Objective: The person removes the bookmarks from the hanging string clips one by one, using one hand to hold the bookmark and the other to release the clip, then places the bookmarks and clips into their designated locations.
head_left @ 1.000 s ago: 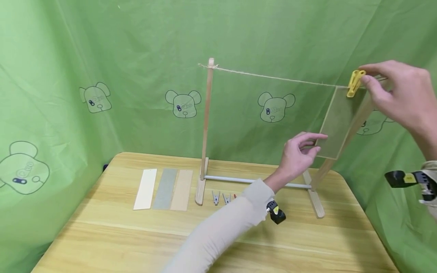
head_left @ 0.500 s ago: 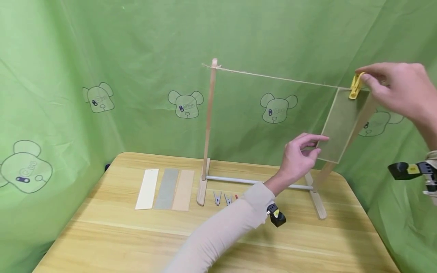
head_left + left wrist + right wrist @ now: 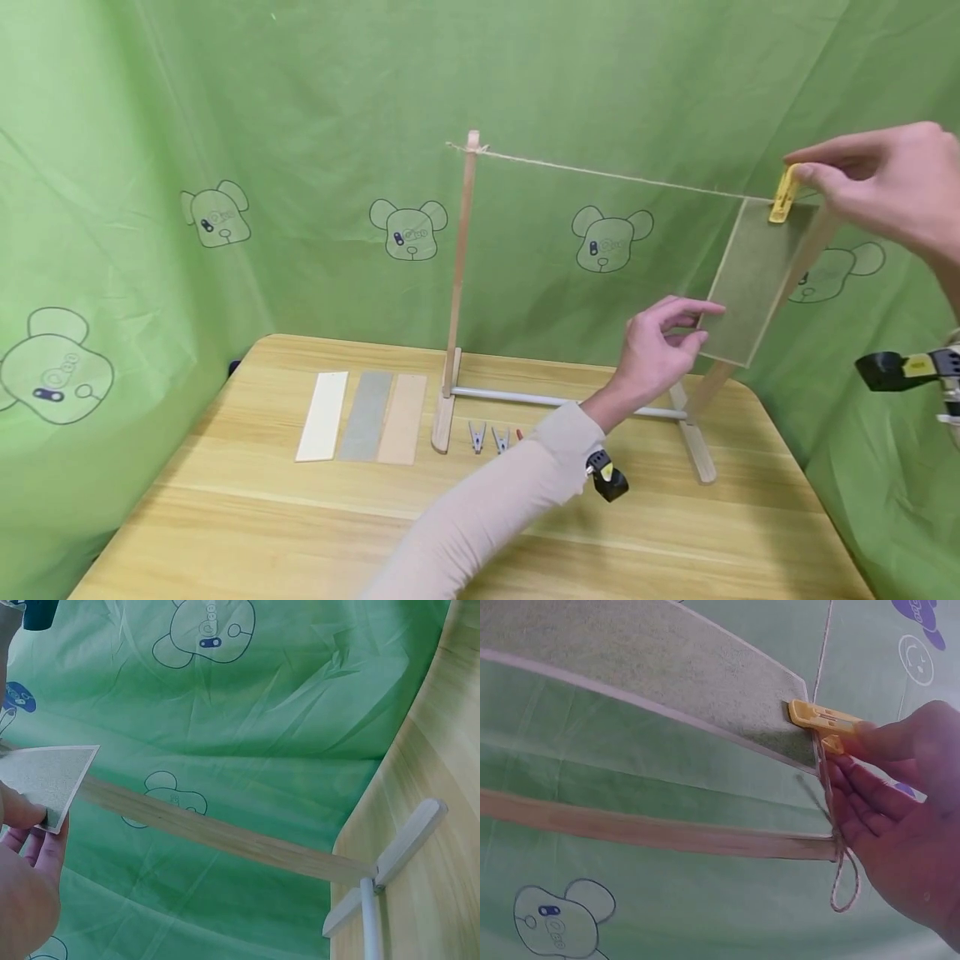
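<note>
A greyish-green rectangular card [image 3: 756, 279] with a pale edge hangs at the right end of a string [image 3: 600, 173]. My right hand [image 3: 892, 187] pinches a yellow clothespin [image 3: 826, 720] between thumb and fingers; its jaws lie over the card's top edge and the string. Lower down, my left hand [image 3: 656, 346] holds the card's bottom left corner, with the thumb [image 3: 26, 814] on one face and fingers behind. The string runs between two wooden posts [image 3: 461, 267] of a stand, and ends in a loop [image 3: 846, 889] near my right palm.
On the wooden table [image 3: 247, 517] lie a white card [image 3: 322, 417], a grey card [image 3: 365, 417] and a tan card [image 3: 402, 418]. Grey clothespins [image 3: 477, 437] and part of a red one [image 3: 519, 434] lie under the stand's white crossbar [image 3: 517, 396]. Green curtains [image 3: 315, 125] surround the table.
The yellow clothespin's handles have spread less apart in view, and it has shifted slightly down and right with the card. The left hand stays at the card's lower corner.
</note>
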Action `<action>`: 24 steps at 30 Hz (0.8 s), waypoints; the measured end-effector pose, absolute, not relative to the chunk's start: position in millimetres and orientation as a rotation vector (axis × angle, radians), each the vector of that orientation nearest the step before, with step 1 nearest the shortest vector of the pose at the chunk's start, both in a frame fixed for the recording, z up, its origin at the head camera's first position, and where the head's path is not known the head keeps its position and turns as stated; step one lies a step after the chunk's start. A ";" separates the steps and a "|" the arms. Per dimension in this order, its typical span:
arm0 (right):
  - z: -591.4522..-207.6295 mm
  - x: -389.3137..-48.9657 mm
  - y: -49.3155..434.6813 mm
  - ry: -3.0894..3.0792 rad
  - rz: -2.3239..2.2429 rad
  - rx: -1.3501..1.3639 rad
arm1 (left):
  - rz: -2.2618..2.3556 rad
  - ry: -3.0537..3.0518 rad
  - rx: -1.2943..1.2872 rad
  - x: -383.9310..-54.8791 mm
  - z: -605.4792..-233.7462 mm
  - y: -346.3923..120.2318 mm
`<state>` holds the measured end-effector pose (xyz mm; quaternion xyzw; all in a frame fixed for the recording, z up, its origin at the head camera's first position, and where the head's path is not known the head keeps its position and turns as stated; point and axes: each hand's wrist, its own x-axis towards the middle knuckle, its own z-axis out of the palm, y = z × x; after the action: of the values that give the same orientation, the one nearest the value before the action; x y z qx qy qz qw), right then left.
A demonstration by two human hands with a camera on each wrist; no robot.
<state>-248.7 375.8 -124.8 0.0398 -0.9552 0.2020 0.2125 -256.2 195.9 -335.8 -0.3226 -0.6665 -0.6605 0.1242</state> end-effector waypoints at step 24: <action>-130.3 -249.8 366.6 -2.204 1.066 0.167 | -1.947 -1.947 -0.946 -262.4 -337.8 182.0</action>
<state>-249.8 366.6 -130.3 0.0640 -0.8455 0.4089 0.3372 -262.4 182.0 -337.8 -0.3228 -0.6642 -0.6644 0.1147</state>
